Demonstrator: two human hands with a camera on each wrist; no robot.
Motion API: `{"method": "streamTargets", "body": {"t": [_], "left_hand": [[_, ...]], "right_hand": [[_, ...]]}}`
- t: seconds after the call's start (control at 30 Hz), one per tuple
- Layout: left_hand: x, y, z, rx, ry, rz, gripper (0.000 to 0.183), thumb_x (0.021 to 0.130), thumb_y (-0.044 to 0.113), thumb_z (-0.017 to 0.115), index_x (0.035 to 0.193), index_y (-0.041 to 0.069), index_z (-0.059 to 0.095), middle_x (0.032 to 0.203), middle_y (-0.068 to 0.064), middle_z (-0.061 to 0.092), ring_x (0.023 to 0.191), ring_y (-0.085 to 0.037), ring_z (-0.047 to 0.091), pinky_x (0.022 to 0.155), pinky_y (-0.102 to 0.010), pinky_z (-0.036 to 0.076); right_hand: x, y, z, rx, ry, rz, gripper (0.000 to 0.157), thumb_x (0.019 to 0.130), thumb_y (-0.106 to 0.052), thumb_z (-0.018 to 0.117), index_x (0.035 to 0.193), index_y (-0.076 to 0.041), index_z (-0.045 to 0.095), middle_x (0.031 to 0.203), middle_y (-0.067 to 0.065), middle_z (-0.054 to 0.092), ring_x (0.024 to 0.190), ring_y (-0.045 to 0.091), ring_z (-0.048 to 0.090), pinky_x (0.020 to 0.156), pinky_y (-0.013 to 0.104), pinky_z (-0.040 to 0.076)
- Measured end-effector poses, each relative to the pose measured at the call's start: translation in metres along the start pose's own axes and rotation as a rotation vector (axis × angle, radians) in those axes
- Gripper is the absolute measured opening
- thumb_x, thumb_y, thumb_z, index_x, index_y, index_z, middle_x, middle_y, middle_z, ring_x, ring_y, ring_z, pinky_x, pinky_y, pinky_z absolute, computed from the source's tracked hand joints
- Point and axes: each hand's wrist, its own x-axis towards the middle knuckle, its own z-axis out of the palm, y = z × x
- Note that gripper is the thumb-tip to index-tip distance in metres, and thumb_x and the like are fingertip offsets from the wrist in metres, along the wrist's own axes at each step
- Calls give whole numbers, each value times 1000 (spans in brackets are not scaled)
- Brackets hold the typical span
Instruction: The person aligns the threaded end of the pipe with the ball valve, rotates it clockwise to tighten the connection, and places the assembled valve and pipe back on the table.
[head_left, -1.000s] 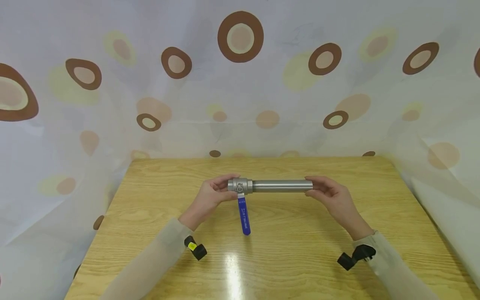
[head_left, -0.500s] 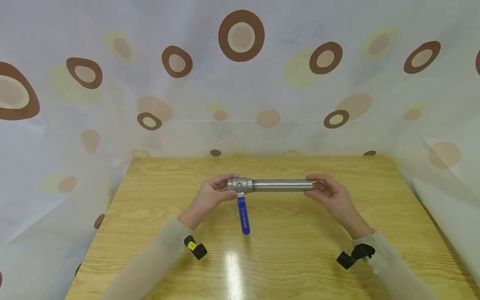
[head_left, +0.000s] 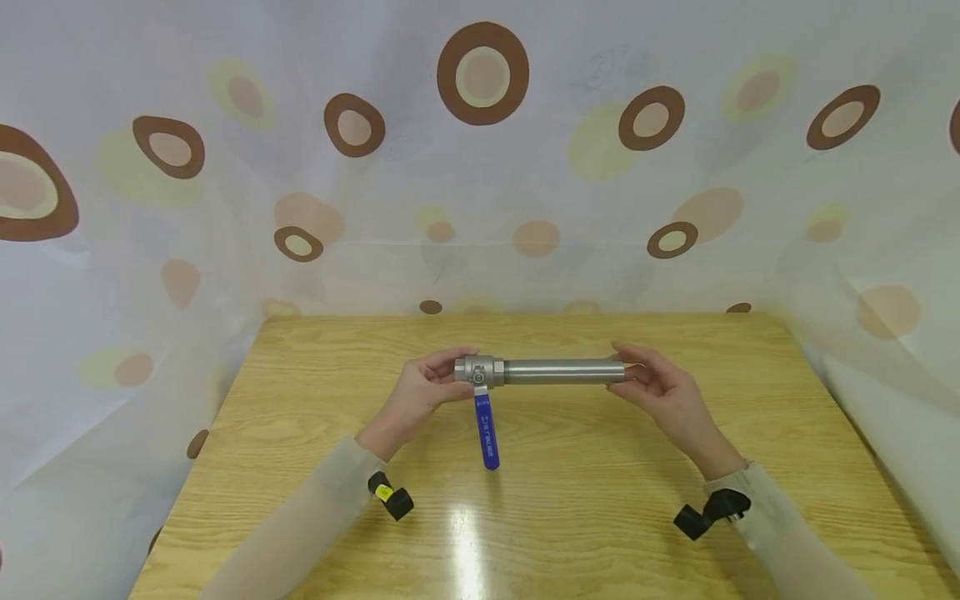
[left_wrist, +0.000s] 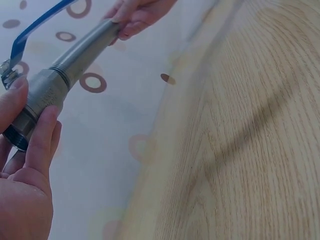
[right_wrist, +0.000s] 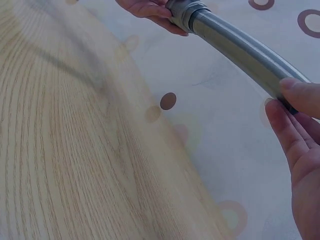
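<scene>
A metal ball valve (head_left: 480, 370) with a blue lever handle (head_left: 487, 432) is held above the table, joined to a straight steel pipe (head_left: 564, 372). The lever points toward the person. My left hand (head_left: 414, 398) grips the valve body at its open left end, thumb on the near side and fingers behind. At the pipe's free right end, my right hand (head_left: 670, 402) pinches it between thumb and fingers; the index finger stands slightly off the pipe in the head view. The right wrist view shows the thumb (right_wrist: 300, 95) against the pipe. Some threads show at the joint (left_wrist: 61, 74).
The wood-grain table (head_left: 585, 517) lies below both hands. A white sheet (head_left: 555, 183) with brown and yellow circles surrounds its back and sides. Black wrist cameras (head_left: 392, 497) sit on the sleeves.
My right index finger has lifted a little away from the pipe end, and the right fingers have shifted on it. The left hand and valve stay almost still.
</scene>
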Motion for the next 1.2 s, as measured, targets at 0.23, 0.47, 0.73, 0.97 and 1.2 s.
{"method": "streamTargets", "body": {"t": [0.23,0.47,0.73,0.97,1.2], "left_hand": [[1,-1,-1,2,-1,3,58,89,-11,69,145,-3,56,145,-20,61,125,-27,65,104,-35,57],[2,-3,-3,20,-6,4,58,89,-11,70,145,-5,54,144,-19,62,124,-27,66,104,-34,57],[1,-1,-1,10,4,3,58,88,-13,70,144,-4,56,144,-19,62,124,-26,66,104,-34,57],[2,-2,0,-9,20,29,59,88,-13,69,144,-6,54,144,-20,62,124,-26,66,104,-35,57],[3,-3,-2,-22,12,23,58,87,-13,70,143,-2,57,145,-21,61,125,-28,66,104,-36,57]], "right_hand": [[0,0,-1,-30,15,-10,42,97,6,67,139,1,61,113,-6,72,100,7,71,87,22,62],[-1,-2,-1,-130,32,53,40,99,-3,69,137,6,61,110,-12,74,96,7,73,83,22,63],[-1,0,-2,-146,36,66,39,102,-8,66,140,1,62,109,-12,75,96,6,73,88,19,60],[2,2,1,53,-14,13,51,98,7,64,147,-4,55,127,-5,66,107,7,69,91,23,61],[2,1,1,4,31,0,40,98,7,65,137,1,61,118,-5,72,103,9,71,88,25,62]]}}
